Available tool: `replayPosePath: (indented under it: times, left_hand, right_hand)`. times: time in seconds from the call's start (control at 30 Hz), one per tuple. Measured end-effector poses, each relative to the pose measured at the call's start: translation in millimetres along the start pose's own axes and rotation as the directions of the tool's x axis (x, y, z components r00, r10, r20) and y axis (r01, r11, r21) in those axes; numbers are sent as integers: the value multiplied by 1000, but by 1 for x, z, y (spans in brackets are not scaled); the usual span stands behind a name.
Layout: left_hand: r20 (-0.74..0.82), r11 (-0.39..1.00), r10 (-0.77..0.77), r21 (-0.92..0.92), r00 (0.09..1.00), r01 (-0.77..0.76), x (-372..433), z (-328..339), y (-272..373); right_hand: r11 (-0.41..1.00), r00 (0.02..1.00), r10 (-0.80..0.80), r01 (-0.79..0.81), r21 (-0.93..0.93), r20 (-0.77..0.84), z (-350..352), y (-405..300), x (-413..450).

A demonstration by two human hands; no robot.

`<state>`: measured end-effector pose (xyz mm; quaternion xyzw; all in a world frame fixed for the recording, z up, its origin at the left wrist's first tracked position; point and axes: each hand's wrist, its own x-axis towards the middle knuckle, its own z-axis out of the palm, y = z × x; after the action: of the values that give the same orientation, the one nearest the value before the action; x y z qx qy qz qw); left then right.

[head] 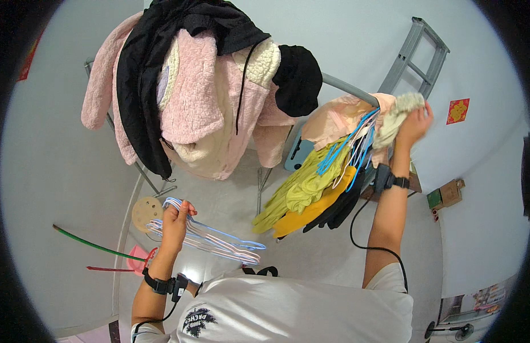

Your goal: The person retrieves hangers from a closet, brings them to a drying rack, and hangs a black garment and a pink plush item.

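My left hand (175, 225) is closed around the hooks of several thin clothes hangers (224, 244), pale blue and pink, which stick out to the right. At the end of a grey metal clothes rail (350, 88), my right hand (412, 126) grips a pale greenish-white cloth (395, 118). Next to that cloth, a peach garment (333, 118) drapes over the rail. Blue and white hangers (355, 143) hang from the rail end. Below them hang a yellow-green garment (295, 184), a mustard-yellow one (312, 203) and black clothing (337, 208).
A pink fleece garment (192, 98), a black jacket (140, 94) and a black cap-like item (298, 81) cover the rail's left part. A grey ladder (412, 64) leans behind. Cardboard boxes (451, 194) lie right; a round perforated stool (145, 214) and pink dustpan (136, 257) stand left.
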<state>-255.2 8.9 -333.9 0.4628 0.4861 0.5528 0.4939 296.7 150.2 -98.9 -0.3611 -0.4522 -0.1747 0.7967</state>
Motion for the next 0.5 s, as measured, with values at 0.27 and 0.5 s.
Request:
replayPosePath:
  times: [0.27, 0.5]
  left_hand:
    - [-16, 1000, -23, -20, 1000, 22, 0, 3, -2]
    - [23, 998, -24, -54, 999, 26, -4, -6, 7]
  right_hand:
    - [390, 689, 392, 476, -788, 610, 50, -26, 10]
    - [163, 795, -87, 606, -779, 600, 38, -26, -19]
